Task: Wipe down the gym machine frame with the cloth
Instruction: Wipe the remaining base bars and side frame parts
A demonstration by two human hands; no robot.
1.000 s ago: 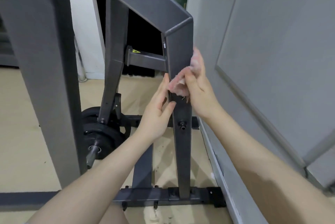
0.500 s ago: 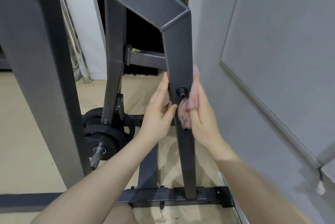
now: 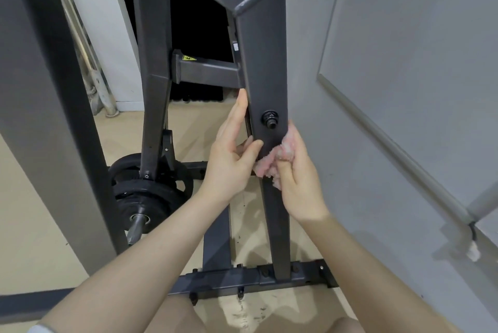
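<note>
— Where's the cloth (image 3: 272,164) at, from where you stand?

— Bunched up, pink and fluffy, pressed against the right edge of the dark upright post (image 3: 265,85) of the gym machine frame, just under the black bolt (image 3: 270,118) that sticks out of the post's face. Her right hand (image 3: 295,171) has it: fingers curled round the wad, holding it against the metal.

— And the other hand?

— The left hand (image 3: 231,155) is on the opposite side of the same post. Fingers fairly straight, lying along the post's left edge, with the thumb crossing onto the front face, close to the cloth. It holds nothing of its own; it rests on the frame.

— What else is around?

— The post stands in a black base bar (image 3: 258,279) on the tan floor (image 3: 32,219). A short crossbar (image 3: 207,71) with a yellow warning sticker (image 3: 188,58) joins it to a second dark upright (image 3: 152,68) farther back. Black weight plates (image 3: 147,190) sit low on a peg to the left, beside that second upright. A grey panelled wall (image 3: 404,77) is close on the right, and a broad grey column (image 3: 40,90) fills the left of the scene.
</note>
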